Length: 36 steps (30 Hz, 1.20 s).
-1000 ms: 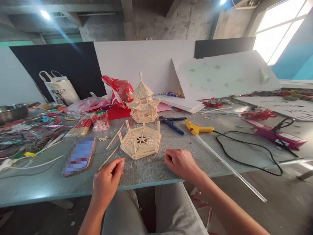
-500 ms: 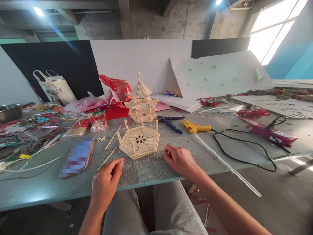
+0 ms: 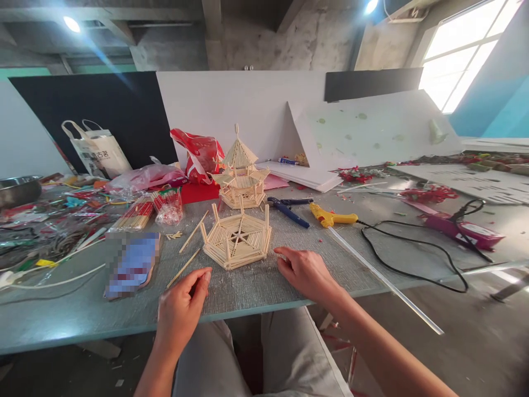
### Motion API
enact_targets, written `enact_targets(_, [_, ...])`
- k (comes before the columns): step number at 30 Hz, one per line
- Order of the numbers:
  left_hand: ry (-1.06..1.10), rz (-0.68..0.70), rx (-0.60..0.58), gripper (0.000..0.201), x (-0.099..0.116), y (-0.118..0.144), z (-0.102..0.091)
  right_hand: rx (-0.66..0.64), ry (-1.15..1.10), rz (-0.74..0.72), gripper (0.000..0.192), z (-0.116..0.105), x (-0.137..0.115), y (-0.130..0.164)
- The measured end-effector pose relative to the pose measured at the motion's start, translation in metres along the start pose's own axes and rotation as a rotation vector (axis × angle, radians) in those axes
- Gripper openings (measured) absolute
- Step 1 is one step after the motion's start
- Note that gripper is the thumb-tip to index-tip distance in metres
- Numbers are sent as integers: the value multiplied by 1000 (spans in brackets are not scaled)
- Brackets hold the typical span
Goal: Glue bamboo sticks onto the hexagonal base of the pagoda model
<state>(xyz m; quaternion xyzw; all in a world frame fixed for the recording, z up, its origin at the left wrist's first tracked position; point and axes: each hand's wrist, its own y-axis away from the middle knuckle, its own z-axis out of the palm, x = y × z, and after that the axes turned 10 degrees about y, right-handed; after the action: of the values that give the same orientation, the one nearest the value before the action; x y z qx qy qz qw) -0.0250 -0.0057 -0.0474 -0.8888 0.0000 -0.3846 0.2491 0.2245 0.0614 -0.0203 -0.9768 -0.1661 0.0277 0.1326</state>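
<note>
A hexagonal base of wooden sticks (image 3: 236, 241) with short upright posts sits on the grey-green table (image 3: 256, 286) in front of me. Behind it stands a small stick pavilion (image 3: 240, 175) with a pointed roof. My right hand (image 3: 308, 273) lies palm down on the table just right of the base, fingers stretched toward it and holding nothing. My left hand (image 3: 182, 306) rests at the table's front edge, loosely curled with thumb and forefinger close together. Whether it pinches anything is not visible. Two loose sticks (image 3: 184, 266) lie just beyond it.
Blue-handled pliers (image 3: 289, 211), a yellow glue gun (image 3: 330, 216) with a clear glue rod (image 3: 384, 281) and a black cable (image 3: 413, 259) lie to the right. On the left lie bundled sticks (image 3: 136, 215), plastic bags and a blurred card (image 3: 132, 263). White boards (image 3: 372, 132) lean behind.
My right hand has uncurled, and its fingers now stretch toward the hexagonal base. My left hand has barely moved. The view shifted slightly.
</note>
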Motion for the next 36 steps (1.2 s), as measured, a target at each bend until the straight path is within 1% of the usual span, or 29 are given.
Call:
enact_targets(9, [1,-43,-19,35,4,-2,-1,44,-45,-6,31,3,3,1])
enact_targets(15, [22,-73,-23,36,6,-1,0,99,-309,-41,28,3,6,-1])
enact_targets(18, [32,-68,-9,37,7,-1,0,135,-349,-59,27,3,9,-4])
enact_targets(21, [27,-60,-15,36,6,-2,0,169,-337,-74,25,2,11,-9])
enact_targets(24, [14,-78,-17,36,4,-3,0,172,-314,-89,25,-1,11,-15])
enact_targets(30, [4,-122,-20,38,4,-2,3,107,-195,-120,24,-7,11,-22])
enact_targets(33, [33,-156,-26,40,4,-1,1,96,-133,-86,23,-9,15,-24])
enact_targets(36, [60,-208,-5,43,2,-5,-11,52,-84,-9,23,-8,20,-23])
